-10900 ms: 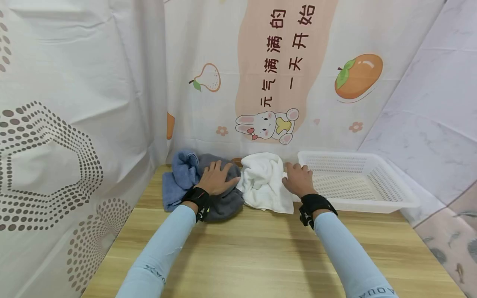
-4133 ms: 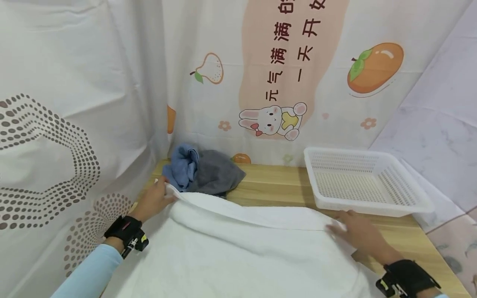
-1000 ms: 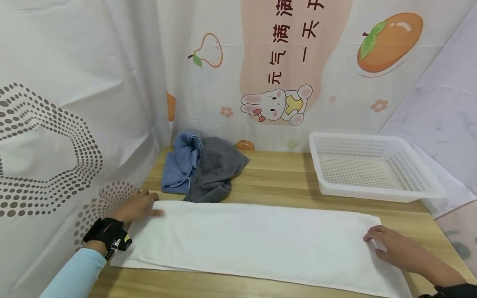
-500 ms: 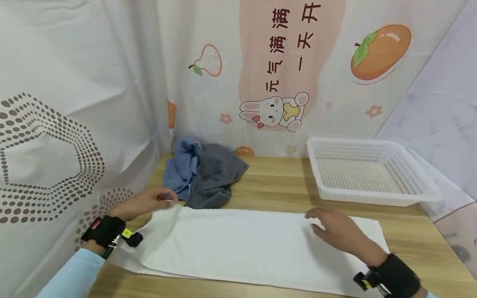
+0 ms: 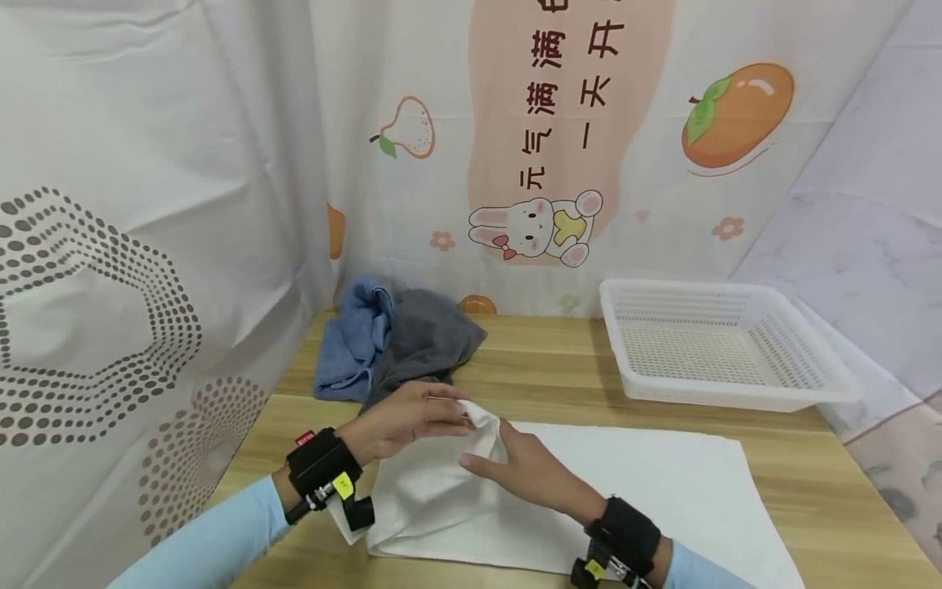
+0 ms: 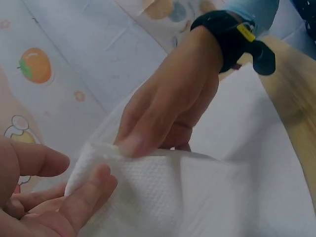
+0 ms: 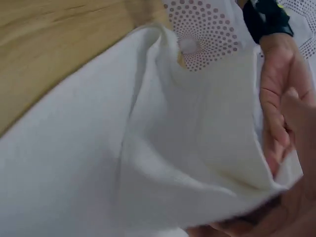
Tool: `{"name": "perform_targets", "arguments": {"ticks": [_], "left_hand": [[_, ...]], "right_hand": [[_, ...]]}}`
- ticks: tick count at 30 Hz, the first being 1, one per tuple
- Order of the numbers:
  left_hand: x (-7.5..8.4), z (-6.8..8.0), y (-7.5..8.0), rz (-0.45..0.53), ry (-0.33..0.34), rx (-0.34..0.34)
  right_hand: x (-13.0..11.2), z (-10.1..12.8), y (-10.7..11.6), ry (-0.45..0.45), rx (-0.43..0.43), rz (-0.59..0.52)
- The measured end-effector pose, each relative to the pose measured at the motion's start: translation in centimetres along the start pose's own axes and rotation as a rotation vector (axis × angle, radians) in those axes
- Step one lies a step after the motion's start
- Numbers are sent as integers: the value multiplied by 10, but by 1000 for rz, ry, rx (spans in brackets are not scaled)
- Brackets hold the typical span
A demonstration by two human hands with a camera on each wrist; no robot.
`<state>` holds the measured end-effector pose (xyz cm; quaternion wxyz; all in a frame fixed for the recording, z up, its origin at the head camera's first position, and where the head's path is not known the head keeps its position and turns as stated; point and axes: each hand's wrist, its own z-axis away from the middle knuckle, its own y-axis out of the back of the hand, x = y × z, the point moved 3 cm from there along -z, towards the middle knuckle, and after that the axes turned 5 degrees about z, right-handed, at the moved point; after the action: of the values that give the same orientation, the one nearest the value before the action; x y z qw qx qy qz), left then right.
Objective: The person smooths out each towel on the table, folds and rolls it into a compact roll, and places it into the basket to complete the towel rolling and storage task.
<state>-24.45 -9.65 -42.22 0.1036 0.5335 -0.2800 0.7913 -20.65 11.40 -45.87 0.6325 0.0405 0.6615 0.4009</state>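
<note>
A white towel (image 5: 633, 474) lies as a long strip on the table, its left part folded up and over toward the middle. At the raised edge my left hand (image 5: 408, 419) grips the cloth from the left side. My right hand (image 5: 533, 474) meets it there from the right, its thumb on the near side of the fold and its fingers partly hidden behind the cloth. In the left wrist view the right hand (image 6: 170, 96) pinches the top of the raised towel (image 6: 148, 192). In the right wrist view the towel (image 7: 187, 133) hangs in a loose fold.
A crumpled grey towel (image 5: 427, 335) and a blue towel (image 5: 353, 339) lie together at the back left of the wooden table (image 5: 537, 360). At the back right stands a white perforated plastic basket (image 5: 721, 348). Printed curtains (image 5: 412, 213) hang close behind and to the left.
Earlier the white towel was bunched at the back, then spread and folded into a strip. Now its left end is lifted rightward by my left hand, and my right hand has come left to it.
</note>
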Motion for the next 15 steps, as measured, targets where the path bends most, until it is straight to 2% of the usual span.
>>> {"name": "perform_targets", "arguments": {"ticks": [3, 5, 6, 8, 11, 13, 15], "left_hand": [[-2, -4, -9, 15, 15, -28], [-1, -5, -9, -69, 2, -42], [0, -6, -7, -146, -14, -40], [1, -10, 3, -377, -69, -24], [0, -18, 27, -739, -137, 39], [-5, -23, 44, -896, -151, 52], [-12, -26, 58, -969, -117, 35]], "right_hand": [[8, -4, 0, -28, 106, -87], [12, -5, 5, -25, 168, -112], [14, -5, 8, -29, 188, -120], [16, -2, 14, -35, 211, -131], [12, 5, 25, -66, 230, -166], [8, 10, 32, -83, 243, -192], [5, 16, 40, -102, 266, -220]]}}
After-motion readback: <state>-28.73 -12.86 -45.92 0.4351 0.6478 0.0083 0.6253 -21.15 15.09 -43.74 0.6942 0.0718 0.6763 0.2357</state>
